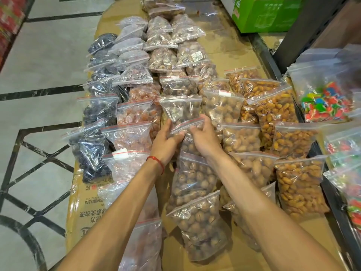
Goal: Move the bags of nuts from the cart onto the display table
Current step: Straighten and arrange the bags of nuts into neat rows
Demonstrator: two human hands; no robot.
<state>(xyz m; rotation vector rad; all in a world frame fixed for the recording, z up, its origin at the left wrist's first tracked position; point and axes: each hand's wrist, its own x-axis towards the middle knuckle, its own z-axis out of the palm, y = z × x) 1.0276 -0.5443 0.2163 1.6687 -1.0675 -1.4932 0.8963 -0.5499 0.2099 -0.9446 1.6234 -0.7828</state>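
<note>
**Both hands on a nut bag, mid-table**

Far left, dark dried-fruit bags point(93, 153) line the edge of the table point(84, 202). In the centre row, the left hand point(168, 138) grips the bag of nuts point(188, 143) by its left side, fingers curled round it. The right hand point(204, 136) pinches its top right edge. The bag is down in the row, overlapping its neighbour. Orange kernel bags point(298, 184) fill the right.

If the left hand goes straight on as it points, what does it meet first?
The left hand, gripping the held bag, points up the row; probably it meets the next bag just beyond. Depth is unclear.
</note>
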